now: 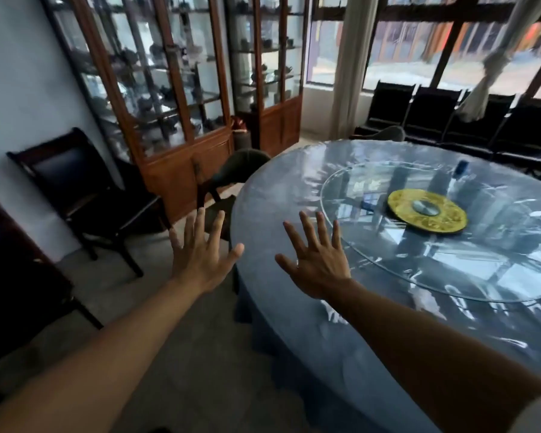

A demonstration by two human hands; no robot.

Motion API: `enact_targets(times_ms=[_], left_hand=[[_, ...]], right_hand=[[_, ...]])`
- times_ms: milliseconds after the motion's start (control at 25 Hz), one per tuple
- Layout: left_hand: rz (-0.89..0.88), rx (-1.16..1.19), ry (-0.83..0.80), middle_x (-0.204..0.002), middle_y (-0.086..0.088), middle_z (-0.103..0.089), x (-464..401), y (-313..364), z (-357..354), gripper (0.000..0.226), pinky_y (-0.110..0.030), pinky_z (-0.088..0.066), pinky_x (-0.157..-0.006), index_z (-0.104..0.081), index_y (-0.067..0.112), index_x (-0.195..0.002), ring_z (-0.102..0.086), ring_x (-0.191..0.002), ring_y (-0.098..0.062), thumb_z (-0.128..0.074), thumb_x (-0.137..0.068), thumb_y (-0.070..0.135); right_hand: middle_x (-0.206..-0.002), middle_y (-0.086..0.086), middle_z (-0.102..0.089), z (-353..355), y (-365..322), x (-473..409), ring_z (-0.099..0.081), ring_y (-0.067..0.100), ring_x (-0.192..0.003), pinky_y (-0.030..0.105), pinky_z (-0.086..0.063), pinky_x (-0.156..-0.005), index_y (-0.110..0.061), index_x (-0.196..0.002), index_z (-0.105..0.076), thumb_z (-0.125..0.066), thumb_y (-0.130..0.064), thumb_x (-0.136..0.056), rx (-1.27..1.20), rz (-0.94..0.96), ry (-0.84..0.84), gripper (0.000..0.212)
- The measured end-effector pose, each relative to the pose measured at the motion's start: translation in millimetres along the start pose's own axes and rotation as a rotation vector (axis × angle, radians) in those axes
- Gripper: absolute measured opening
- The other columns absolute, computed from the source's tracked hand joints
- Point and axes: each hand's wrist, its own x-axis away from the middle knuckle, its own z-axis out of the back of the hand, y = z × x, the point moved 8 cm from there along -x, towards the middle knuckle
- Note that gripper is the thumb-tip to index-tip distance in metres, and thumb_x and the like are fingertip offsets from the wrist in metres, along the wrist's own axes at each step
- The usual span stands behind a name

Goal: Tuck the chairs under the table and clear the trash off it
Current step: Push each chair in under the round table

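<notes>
A big round table point(294, 323) with a blue cloth under clear plastic fills the right side. On it lies a glass turntable point(372, 245) with a yellow disc point(427, 215) at its hub. A small blue item point(461, 168) sits at the turntable's far edge, too blurred to name. My left hand point(200, 254) is spread wide over the floor just left of the table's rim. My right hand point(317, 260) is spread over the table's near-left edge. Both hold nothing. A green-backed chair point(244, 164) stands at the table's far-left side, and another chair back point(388, 134) shows behind the table.
A dark wooden chair point(85, 195) stands against the left wall. Glass display cabinets point(175, 89) line the wall behind it. Black seats point(450, 120) run under the windows at the back right. A dark piece of furniture point(10, 276) juts in at the left edge.
</notes>
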Motion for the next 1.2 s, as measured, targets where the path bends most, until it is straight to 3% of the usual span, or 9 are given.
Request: enact_targets(times_ms=[280, 640, 1200], left_hand=[[0.1, -0.045, -0.113, -0.171, -0.007, 0.017, 5.6, -90.0, -52.0, 0.1, -0.065, 0.009, -0.121, 0.008, 0.037, -0.161, 0.018, -0.156, -0.028, 0.004, -0.077, 0.09], [0.163, 0.014, -0.175, -0.17, -0.005, 0.019, -44.0, -140.0, -89.3, 0.095, -0.061, 0.005, -0.123, 0.009, 0.038, -0.161, 0.019, -0.156, -0.027, -0.001, -0.081, 0.089], [0.407, -0.04, -0.212, -0.17, -0.005, 0.022, -142.3, -223.1, -85.1, 0.095, -0.06, 0.01, -0.123, 0.013, 0.04, -0.16, 0.021, -0.156, -0.026, -0.001, -0.08, 0.088]], right_hand=[[-0.168, 0.004, 0.022, -59.6, -60.4, -35.6, 0.029, 0.034, -0.151, 0.061, 0.017, -0.121, -0.039, -0.16, 0.013, -0.006, -0.078, -0.095, 0.031, 0.016, -0.091, 0.078], [-0.168, 0.005, 0.024, -117.1, -94.1, -106.3, 0.029, 0.035, -0.151, 0.063, 0.015, -0.121, -0.038, -0.159, 0.015, -0.006, -0.078, -0.096, 0.002, 0.055, -0.184, 0.078], [-0.169, 0.005, 0.02, -163.4, -150.4, -274.1, 0.027, 0.034, -0.152, 0.063, 0.017, -0.12, -0.037, -0.161, 0.007, -0.004, -0.078, -0.095, -0.111, 0.266, -0.24, 0.079]])
